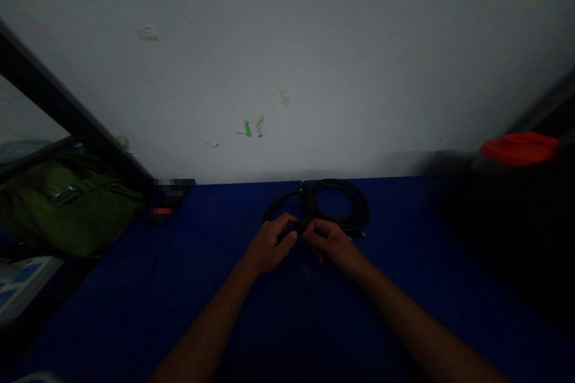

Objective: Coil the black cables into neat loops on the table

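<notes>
Left hand (272,245) closed on a coiled black cable (365,209), right hand (327,242) beside

The white wall (287,72) blocks any reach past the far edge of the blue bench (135,311), just behind the coiled black cable (339,206). Leftward, a small dark object (164,200) and a green bag (67,209) stand in the way; rightward, the bench top runs to a dark, blurred mass (503,233).

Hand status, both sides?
Left hand: closed, holding the black cable coil.
Right hand: fingers curled against the coil; grip cannot be told.
</notes>
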`<state>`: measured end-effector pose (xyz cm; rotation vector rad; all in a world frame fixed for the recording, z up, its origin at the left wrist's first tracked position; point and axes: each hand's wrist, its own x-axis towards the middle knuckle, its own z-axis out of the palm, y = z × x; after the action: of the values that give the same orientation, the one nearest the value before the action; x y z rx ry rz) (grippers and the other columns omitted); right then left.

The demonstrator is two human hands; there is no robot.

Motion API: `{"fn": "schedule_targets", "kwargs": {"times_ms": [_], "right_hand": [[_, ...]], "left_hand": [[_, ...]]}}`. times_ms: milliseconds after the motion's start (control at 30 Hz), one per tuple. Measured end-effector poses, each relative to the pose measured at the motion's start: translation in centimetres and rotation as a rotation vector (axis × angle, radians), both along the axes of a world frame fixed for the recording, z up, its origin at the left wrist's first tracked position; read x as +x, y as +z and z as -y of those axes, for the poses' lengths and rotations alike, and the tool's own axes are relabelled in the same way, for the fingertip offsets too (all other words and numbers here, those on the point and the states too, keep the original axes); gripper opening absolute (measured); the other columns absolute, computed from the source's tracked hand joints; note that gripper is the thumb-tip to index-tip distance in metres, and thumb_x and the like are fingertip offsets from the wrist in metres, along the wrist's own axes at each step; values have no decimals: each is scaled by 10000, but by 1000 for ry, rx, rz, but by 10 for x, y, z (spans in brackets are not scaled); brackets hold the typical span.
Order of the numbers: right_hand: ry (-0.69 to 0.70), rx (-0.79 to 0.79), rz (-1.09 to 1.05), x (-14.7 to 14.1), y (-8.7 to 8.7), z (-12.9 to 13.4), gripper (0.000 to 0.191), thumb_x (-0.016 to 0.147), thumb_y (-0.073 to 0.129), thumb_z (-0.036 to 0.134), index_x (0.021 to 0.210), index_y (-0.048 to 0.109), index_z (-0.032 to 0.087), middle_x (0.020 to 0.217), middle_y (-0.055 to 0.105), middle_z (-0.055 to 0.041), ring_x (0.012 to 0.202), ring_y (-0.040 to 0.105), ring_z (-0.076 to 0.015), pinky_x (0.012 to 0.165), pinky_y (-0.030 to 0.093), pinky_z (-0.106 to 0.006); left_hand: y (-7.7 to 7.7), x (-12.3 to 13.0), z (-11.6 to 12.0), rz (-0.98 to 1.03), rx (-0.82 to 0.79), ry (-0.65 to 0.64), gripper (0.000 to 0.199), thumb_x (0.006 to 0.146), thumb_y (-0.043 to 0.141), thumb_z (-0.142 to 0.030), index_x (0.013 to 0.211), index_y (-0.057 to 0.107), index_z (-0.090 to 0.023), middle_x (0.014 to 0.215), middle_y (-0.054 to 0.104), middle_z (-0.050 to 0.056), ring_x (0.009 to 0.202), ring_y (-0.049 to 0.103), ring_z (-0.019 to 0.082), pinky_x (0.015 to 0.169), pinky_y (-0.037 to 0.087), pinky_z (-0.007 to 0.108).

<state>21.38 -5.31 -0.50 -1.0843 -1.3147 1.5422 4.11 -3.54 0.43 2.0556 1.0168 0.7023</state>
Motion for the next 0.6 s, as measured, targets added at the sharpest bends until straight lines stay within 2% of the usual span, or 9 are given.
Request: {"fn": "schedule_targets", "kwargs": {"times_ms": [167, 400, 600], "right_hand": [[59, -2, 40, 2, -3, -2, 235, 705, 610, 360, 648, 497, 162, 524, 444, 72, 403, 379, -43, 375, 334, -172], [47, -35, 16, 3, -5, -4, 210, 680, 607, 342, 650, 505, 161, 515, 463, 65, 405, 393, -53, 374, 350, -176], [68, -56, 22, 4, -5, -4, 213, 674, 605, 351, 663, 505, 163, 532, 466, 56, 425, 404, -62, 390, 358, -186]], "left_hand": [[0, 0, 0, 9, 12, -43, 160, 849, 424, -307, 841, 513, -175, 534, 485, -50, 473, 457, 93, 489, 315, 204], [-2, 0, -3, -30, 104, -20, 137, 811, 475, -286, 804, 533, -162, 631, 537, -26, 553, 477, 95, 529, 327, 205], [-3, 0, -5, -92, 121, -45, 228, 837, 441, -316, 689, 511, -157, 597, 475, -35, 546, 457, 89, 525, 314, 208]]}}
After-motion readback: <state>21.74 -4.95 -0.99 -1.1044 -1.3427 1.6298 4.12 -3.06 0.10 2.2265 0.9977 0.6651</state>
